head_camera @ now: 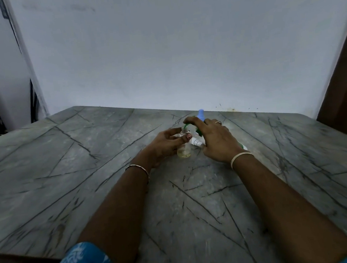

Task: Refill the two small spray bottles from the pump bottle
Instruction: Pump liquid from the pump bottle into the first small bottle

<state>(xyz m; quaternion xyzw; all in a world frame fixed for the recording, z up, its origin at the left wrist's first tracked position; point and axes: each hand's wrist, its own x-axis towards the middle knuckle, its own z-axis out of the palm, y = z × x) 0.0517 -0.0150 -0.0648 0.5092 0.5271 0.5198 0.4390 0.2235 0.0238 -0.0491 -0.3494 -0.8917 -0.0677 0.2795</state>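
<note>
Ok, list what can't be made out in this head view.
- Pump bottle: body mostly hidden under the right hand; label unreadable.
- Blue-topped bottle: only its top shows behind that hand; fill level hidden.
- Clear spray bottle: the left hand covers its upper part; any flow into its mouth is too small to see.
- White piece between the hands: too small to identify.
</note>
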